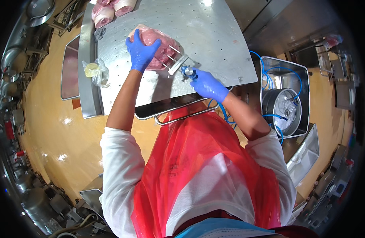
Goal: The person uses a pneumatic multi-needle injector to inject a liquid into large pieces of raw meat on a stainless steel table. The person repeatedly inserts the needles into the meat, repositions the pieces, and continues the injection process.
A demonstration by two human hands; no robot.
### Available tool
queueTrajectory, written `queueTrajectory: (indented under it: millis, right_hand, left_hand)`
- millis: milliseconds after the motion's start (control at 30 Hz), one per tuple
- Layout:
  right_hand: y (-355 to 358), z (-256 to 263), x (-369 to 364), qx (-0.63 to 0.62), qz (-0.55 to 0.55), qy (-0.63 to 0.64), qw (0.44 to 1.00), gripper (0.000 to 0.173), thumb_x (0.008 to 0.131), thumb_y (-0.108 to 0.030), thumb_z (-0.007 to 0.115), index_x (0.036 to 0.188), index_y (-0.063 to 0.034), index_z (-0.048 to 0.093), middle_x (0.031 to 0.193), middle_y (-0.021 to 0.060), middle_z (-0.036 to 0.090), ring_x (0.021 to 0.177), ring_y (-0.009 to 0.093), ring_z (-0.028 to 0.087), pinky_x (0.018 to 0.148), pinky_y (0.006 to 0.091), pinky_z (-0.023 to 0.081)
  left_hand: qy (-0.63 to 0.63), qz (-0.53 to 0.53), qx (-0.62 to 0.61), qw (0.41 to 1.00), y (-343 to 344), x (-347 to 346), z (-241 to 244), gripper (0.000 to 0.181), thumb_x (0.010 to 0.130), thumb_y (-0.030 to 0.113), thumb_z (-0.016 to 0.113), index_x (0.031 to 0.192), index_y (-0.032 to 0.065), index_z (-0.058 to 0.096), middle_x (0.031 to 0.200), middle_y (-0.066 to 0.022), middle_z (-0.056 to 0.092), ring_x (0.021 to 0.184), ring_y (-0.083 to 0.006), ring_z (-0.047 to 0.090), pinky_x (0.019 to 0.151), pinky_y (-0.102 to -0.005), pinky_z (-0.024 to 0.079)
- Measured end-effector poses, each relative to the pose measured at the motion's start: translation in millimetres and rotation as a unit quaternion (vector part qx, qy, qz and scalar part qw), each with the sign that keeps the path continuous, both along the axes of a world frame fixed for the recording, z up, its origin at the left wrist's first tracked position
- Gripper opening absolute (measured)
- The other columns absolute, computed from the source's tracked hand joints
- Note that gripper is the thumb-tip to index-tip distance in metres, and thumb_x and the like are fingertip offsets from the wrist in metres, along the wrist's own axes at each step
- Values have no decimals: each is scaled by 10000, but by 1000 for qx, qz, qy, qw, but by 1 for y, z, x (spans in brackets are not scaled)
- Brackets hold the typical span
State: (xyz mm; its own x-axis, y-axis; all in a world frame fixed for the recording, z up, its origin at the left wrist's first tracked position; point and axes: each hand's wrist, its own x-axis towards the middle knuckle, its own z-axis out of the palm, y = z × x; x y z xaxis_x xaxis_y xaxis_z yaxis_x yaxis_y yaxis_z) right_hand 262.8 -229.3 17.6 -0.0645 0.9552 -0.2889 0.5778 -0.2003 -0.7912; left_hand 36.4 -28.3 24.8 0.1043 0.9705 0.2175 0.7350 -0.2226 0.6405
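Observation:
With spread fingers, my blue-gloved left hand (143,53) holds a large piece of raw pink meat (152,35) against a perforated stainless steel table (212,38). Part of the meat is hidden beneath the palm. My right hand (210,84), also gloved in blue, grips the handle of a multi-needle brine injector (178,64). Three needles reach from its metal head toward the meat's right side; their tips appear to be in or against the flesh. A blue hose (222,110) shows below the right wrist.
More raw meat pieces (103,16) lie at the table's far left corner. A clear plastic bag (100,73) rests by the raised left edge. At right, a metal tub (304,98) holds a round steel vessel (269,102) and coiled blue hose. A metal rail (188,115) runs along the front.

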Motion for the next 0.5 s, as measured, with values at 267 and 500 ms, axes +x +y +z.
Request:
queueTrajectory:
  millis: [267, 500]
  right_hand:
    - [-168, 11, 84, -1, -34, 193, 981, 605, 915, 21, 573, 1503, -23, 438, 1432, 121, 559, 1141, 181, 625, 867, 299, 527]
    - [-183, 57, 102, -4, -111, 163, 980, 577, 865, -39, 591, 1440, -60, 535, 1058, 174, 703, 945, 264, 719, 828, 389, 549]
  left_hand:
    - [-88, -281, -30, 955, 18, 36, 0, 1008, 628, 407, 886, 1475, 46, 475, 1485, -234, 411, 1393, -396, 427, 1167, -469, 388]
    - [-52, -466, 128, 874, 45, 69, 11, 611, 825, 331, 701, 1401, 152, 602, 1475, -165, 528, 1439, -392, 399, 1215, -506, 285]
